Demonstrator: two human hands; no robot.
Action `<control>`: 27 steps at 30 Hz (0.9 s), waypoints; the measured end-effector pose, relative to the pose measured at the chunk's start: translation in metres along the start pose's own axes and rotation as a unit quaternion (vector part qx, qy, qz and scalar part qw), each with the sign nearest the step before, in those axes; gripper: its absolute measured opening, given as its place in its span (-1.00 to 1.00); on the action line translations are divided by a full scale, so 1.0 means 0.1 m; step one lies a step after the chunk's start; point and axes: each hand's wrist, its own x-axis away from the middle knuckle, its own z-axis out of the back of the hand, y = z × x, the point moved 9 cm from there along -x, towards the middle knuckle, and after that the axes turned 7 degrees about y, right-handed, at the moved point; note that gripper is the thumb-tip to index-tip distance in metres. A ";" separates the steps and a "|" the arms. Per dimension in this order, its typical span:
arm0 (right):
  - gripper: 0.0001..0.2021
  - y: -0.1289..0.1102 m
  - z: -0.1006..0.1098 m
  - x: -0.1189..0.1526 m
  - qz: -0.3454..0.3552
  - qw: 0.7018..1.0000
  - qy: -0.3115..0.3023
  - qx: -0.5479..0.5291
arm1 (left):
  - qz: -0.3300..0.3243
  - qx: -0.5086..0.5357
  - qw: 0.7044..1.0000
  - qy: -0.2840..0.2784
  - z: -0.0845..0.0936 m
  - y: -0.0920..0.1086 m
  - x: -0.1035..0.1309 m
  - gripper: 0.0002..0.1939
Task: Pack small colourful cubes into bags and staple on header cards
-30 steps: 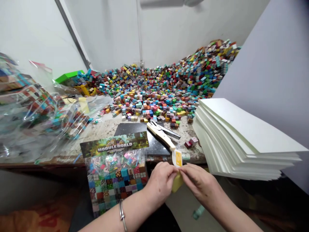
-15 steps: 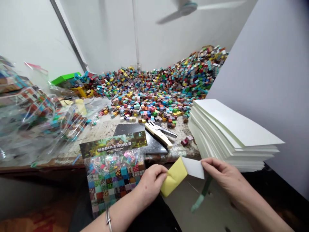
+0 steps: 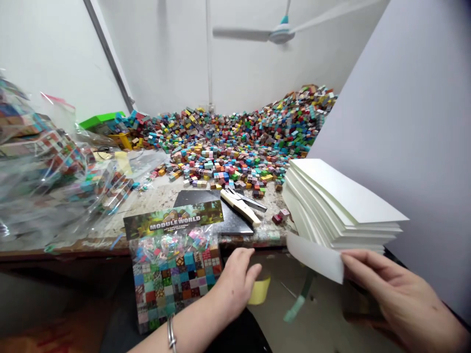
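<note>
Between the thumb and fingers of my right hand (image 3: pixel 386 284) is a white paper strip (image 3: pixel 316 259), gripped at its right end and curving out to the left. My left hand (image 3: pixel 239 279) has its thumb and fingers apart. Just below the left thumb is a piece of yellow paper (image 3: pixel 259 291), partly hidden by the hand. Beside my left forearm stands a clear bag of colourful cubes (image 3: pixel 172 284), topped by a printed "Module World" header card (image 3: pixel 174 219).
A stapler (image 3: pixel 240 206) lies on a black board (image 3: pixel 198 198) near the table edge. To the right stands a stack of white cards (image 3: pixel 342 191). Behind rises a big heap of small coloured cubes (image 3: pixel 235 142); plastic bags (image 3: pixel 55 181) fill the left.
The yellow paper has come apart from the white strip and out of my left fingers, which have opened. My right hand has moved right with the white strip.
</note>
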 end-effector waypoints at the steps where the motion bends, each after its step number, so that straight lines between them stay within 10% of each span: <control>1: -0.70 -0.08 -0.14 0.07 -0.005 1.000 -0.028 0.002 | 0.014 0.051 0.999 -0.010 0.01 0.05 0.01 -0.62; 6: -0.88 -0.79 -0.73 0.49 0.339 0.936 -0.014 0.095 | 0.207 0.328 0.912 -0.135 -0.08 0.08 0.15 -0.25; 11: -0.78 -0.99 -1.25 0.93 0.576 0.809 -0.042 0.114 | 0.205 0.437 0.874 -0.051 0.25 0.00 0.16 -0.34; 16: -0.76 -1.10 -1.42 1.04 0.593 0.788 -0.098 0.131 | 0.189 0.459 0.868 0.027 0.55 -0.14 0.21 -0.53; 21: -0.81 -1.13 -1.43 0.87 0.474 0.869 -0.128 0.057 | 0.210 0.495 0.839 0.080 0.76 -0.27 0.25 -0.45; 27: -0.70 -1.22 -1.61 0.63 0.393 0.904 -0.155 0.059 | 0.215 0.358 0.908 0.027 0.87 -0.35 0.35 -0.23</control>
